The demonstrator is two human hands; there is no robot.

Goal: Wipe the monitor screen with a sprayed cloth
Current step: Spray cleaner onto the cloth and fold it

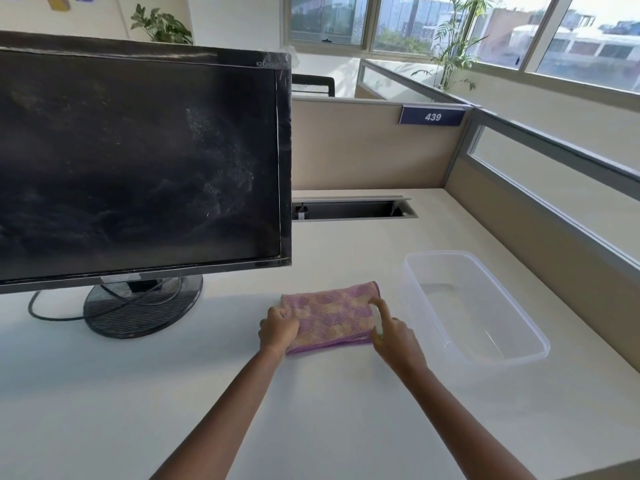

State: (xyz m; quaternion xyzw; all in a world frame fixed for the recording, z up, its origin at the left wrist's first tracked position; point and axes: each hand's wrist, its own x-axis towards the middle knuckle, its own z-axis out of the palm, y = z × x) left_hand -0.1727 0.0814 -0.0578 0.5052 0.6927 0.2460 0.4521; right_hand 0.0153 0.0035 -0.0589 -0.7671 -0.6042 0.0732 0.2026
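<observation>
A black monitor (138, 161) stands on the left of the white desk (329, 410); its dark screen shows dusty smears. A folded purple and tan checked cloth (332, 315) lies flat on the desk in front of me. My left hand (278, 329) grips the cloth's left edge with curled fingers. My right hand (393, 336) is at the cloth's right edge and holds what looks like a small clear spray bottle (378, 325), mostly hidden by the hand. Its index finger is stretched out over the cloth.
A clear plastic tub (519, 356) stands right of the cloth, close to my right hand. The monitor's round base (138, 313) and black cable (45, 315) lie to the left. A cable slot (353, 209) runs along the back, and cubicle partitions (374, 150) close the desk behind and to the right.
</observation>
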